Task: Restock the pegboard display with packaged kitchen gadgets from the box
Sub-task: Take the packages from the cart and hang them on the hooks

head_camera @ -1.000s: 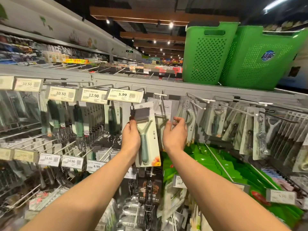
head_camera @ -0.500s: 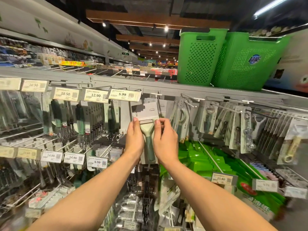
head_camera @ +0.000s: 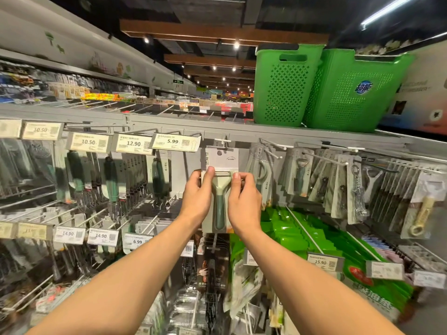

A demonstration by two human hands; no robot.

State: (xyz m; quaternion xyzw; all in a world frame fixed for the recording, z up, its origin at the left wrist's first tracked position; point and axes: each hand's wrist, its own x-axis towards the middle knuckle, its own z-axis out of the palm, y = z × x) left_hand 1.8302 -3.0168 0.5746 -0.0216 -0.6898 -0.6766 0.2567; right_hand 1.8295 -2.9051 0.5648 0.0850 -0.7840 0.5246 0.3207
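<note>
left hand (head_camera: pixel 197 198), right hand (head_camera: pixel 244 201) | grip 1 peeler pack (head_camera: pixel 220 189) | maybe hooked

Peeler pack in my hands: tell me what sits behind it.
Around the peeler pack, gripped by the left hand and right hand, only the grey back panel and a white hook above show. Anything directly behind it is covered.
</note>
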